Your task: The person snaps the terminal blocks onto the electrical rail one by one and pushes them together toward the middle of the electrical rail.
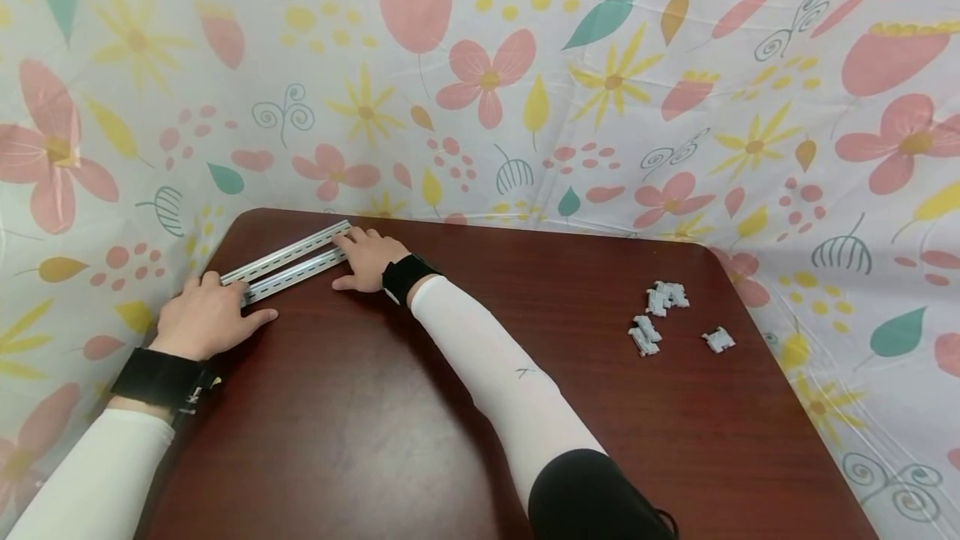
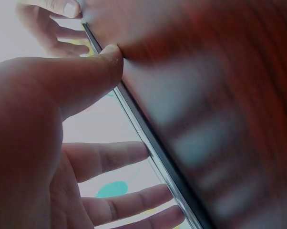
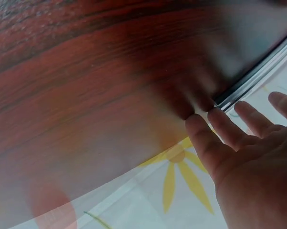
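Two slotted metal rails lie side by side at the table's back left, a far rail and a near rail, with a narrow gap between them. My left hand is at their left ends, its fingers extended over them and its thumb spread on the table side. At the right ends, the fingertips of my right hand touch the rails, fingers mostly straight. Both wrist views show a rail edge-on: the left wrist view has the rail beside the fingertips, the right wrist view shows the rail end at the fingertips.
Several small grey plastic clips sit at the table's right: a cluster, a pair and a single clip. A flower-printed cloth hangs behind and along the sides of the brown table.
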`<state>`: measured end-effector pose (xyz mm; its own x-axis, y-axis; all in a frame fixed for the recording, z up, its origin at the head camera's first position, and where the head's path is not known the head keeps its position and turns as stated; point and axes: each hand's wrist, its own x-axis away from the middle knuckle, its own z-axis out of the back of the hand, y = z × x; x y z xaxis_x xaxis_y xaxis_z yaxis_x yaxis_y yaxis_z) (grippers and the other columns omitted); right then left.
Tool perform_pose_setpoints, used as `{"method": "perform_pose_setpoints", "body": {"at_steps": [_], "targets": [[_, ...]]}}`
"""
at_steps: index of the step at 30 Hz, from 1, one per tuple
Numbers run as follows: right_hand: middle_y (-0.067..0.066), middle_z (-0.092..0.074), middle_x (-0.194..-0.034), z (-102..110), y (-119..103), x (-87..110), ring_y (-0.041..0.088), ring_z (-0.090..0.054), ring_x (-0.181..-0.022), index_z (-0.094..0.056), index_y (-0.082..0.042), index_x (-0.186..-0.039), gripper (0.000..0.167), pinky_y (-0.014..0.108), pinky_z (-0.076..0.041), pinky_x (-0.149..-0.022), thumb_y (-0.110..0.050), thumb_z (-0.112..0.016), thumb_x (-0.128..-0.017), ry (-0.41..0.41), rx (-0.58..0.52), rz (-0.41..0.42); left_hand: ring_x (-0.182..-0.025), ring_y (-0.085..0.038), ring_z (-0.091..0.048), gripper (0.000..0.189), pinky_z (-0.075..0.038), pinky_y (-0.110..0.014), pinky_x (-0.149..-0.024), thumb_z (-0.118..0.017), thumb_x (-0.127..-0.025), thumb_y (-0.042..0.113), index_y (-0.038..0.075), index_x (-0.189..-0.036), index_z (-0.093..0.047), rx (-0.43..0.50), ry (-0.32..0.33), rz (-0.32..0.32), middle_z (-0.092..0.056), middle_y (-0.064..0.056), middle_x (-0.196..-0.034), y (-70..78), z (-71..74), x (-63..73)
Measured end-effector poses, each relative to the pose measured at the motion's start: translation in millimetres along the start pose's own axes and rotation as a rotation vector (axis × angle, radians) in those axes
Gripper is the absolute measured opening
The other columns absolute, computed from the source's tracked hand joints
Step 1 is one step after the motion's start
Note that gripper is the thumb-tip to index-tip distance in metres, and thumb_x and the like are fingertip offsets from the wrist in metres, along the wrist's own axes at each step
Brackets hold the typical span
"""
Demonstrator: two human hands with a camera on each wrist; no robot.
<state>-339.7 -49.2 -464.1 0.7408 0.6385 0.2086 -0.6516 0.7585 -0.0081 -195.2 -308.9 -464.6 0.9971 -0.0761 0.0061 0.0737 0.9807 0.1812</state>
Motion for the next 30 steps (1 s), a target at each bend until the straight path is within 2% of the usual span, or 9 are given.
{"method": "perform_pose_setpoints", "body": {"at_steps": [5,9,12,16,21,27,30], "targets": [[0.002,-0.031,-0.181,2,-3,6.4,0.026,-0.034,-0.163,-0.03,-0.027,-0.177,0.084,0.039,-0.043,-0.122,-0.069,-0.056,-0.109,0.017,0.082,0.003,-0.108,-0.06,-0.049,0.071,-0.052,-0.076,-0.071,-0.078,-0.099,0.057,-0.01,-0.12,-0.07,0.009,0.004,-0.001,-0.054,-0.038,-0.108,2.1,-0.8,-0.4],[0.001,-0.034,-0.179,4,-5,12.2,0.025,-0.037,-0.16,-0.033,-0.027,-0.176,0.072,0.038,-0.044,-0.121,-0.058,-0.054,-0.114,0.032,0.109,0.001,-0.104,-0.058,-0.05,0.065,-0.052,-0.074,-0.069,-0.079,-0.099,0.053,-0.01,-0.112,-0.07,0.004,0.013,-0.02,-0.053,-0.036,-0.104,2.8,-0.9,-0.7],[0.002,-0.033,-0.179,5,-6,12.0,0.025,-0.037,-0.16,-0.034,-0.029,-0.176,0.065,0.036,-0.045,-0.119,-0.05,-0.052,-0.117,0.025,0.119,0.001,-0.098,-0.055,-0.054,0.059,-0.053,-0.072,-0.069,-0.081,-0.099,0.05,-0.007,-0.107,-0.07,-0.012,0.016,-0.043,-0.055,-0.033,-0.101,2.3,0.6,-1.2],[0.006,-0.033,-0.178,5,-5,12.7,0.027,-0.038,-0.158,-0.044,-0.033,-0.171,0.056,0.035,-0.049,-0.113,-0.047,-0.052,-0.118,0.025,0.147,0.031,-0.095,-0.051,-0.059,0.052,-0.054,-0.072,-0.071,-0.082,-0.098,0.047,-0.003,-0.102,-0.071,-0.019,0.003,-0.061,-0.06,-0.029,-0.099,0.1,3.0,-1.8],[0.005,-0.044,-0.17,4,0,8.2,0.025,-0.045,-0.151,-0.058,-0.034,-0.163,0.048,0.034,-0.053,-0.108,-0.046,-0.057,-0.117,0.028,0.159,0.071,-0.099,-0.049,-0.062,0.044,-0.056,-0.072,-0.073,-0.082,-0.099,0.042,0.0,-0.107,-0.073,-0.008,-0.025,-0.072,-0.063,-0.029,-0.104,-4.2,6.5,-2.4],[0.005,-0.048,-0.166,2,5,7.8,0.024,-0.047,-0.149,-0.061,-0.033,-0.16,0.047,0.034,-0.054,-0.107,-0.046,-0.061,-0.115,0.023,0.144,0.096,-0.091,-0.045,-0.066,0.022,-0.057,-0.064,-0.07,-0.081,-0.1,0.021,0.001,-0.105,-0.073,-0.013,-0.06,-0.119,-0.063,-0.02,-0.094,-9.3,14.2,-0.5],[0.003,-0.052,-0.161,1,7,8.6,0.022,-0.049,-0.146,-0.062,-0.033,-0.159,0.046,0.034,-0.055,-0.106,-0.045,-0.062,-0.114,0.029,0.162,0.103,-0.09,-0.044,-0.065,0.018,-0.057,-0.063,-0.07,-0.081,-0.099,0.017,0.002,-0.105,-0.074,-0.007,-0.07,-0.126,-0.063,-0.018,-0.092,-11.4,15.8,-0.1]]}}
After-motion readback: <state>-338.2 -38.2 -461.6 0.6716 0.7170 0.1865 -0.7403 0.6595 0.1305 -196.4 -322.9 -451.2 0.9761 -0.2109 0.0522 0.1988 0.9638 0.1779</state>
